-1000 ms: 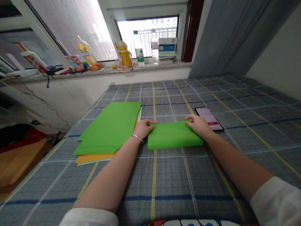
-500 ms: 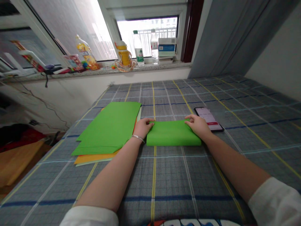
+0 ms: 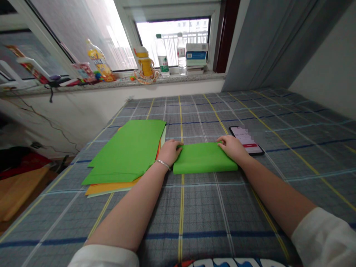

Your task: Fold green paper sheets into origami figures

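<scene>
A sheet of green paper (image 3: 204, 157), bent over into a rounded fold on the side near me, lies on the plaid cloth (image 3: 203, 207). At its far left corner, my left hand (image 3: 171, 151) grips the edge with thumb and fingers together; a silver bangle circles that wrist. My right hand (image 3: 230, 145) pinches the far right corner in the same way. Left of my left hand rests a stack of coloured paper (image 3: 128, 148), green on top, with orange and pale green edges showing beneath.
Just beyond my right hand lies a phone (image 3: 247, 141) with its screen lit. Along the windowsill (image 3: 178, 78) stand a yellow cup (image 3: 146, 66), a green-capped bottle (image 3: 162, 57), another clear bottle (image 3: 181, 55) and stacked boxes (image 3: 196, 55). A wooden surface (image 3: 22, 189) is at the left.
Both hands stay at the far corners of the folded green paper, with hardly any movement. The view has shifted very slightly.
</scene>
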Motion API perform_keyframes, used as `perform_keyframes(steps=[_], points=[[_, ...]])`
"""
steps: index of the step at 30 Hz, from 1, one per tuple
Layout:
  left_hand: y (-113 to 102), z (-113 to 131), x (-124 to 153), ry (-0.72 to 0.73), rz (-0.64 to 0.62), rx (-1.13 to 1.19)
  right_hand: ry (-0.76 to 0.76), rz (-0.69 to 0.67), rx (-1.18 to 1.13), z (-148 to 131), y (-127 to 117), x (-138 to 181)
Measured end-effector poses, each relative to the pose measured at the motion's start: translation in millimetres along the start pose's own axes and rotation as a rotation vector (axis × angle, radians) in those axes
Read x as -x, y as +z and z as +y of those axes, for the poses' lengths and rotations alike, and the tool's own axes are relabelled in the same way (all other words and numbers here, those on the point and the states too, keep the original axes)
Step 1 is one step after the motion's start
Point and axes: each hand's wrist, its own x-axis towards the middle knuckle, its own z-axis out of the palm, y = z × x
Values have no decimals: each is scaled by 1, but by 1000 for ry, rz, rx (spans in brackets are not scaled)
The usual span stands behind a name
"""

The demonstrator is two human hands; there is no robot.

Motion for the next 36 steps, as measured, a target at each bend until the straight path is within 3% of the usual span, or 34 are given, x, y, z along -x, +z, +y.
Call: perform_keyframes(steps=[8, 14, 17, 20, 23, 28, 36], points=[[2, 11, 10, 153, 55, -364, -6, -26, 13, 2, -2, -2], [5, 7, 4, 523, 31, -423, -24, 17, 12, 5, 2, -1], [5, 8, 1, 629, -57, -455, -155, 50, 23, 7, 2, -2], [4, 12, 0, 626, -132, -483, -379, -12, 65, 6, 0, -5], [1, 16, 1, 598, -162, -504, -489, -124, 75, 1, -5, -8], [-4, 23, 3, 547, -180, -503, -426, -273, 228, -21, -15, -5], [-8, 43, 4, 425, -187, -493, -326, -256, 471, -56, -12, 14]])
